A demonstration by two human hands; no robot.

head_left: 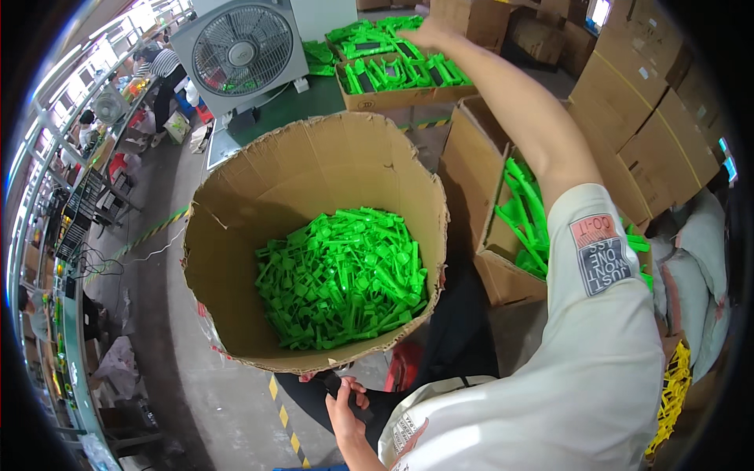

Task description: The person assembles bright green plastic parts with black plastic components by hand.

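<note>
Many green parts between both hands

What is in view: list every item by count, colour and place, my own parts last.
Round cardboard bin: one, brown, centre
Small pieces: many, green, inside the bin
Open cartons: at least three, brown, top middle and right of the bin
Long pieces: many, green, in those cartons
Fans: two, pale grey, upper left
Stacked boxes: several, brown, upper right
Sacks: several, whitish, right
Yellow pieces: many, yellow, lower right
Floor tape: several strips, yellow and black, left and below the bin
Far-left clutter: too small to count
Dark object: one, black, in the left hand
Left hand: one, bare, below the bin
Right hand: one, bare, top middle, near the cartons
</note>
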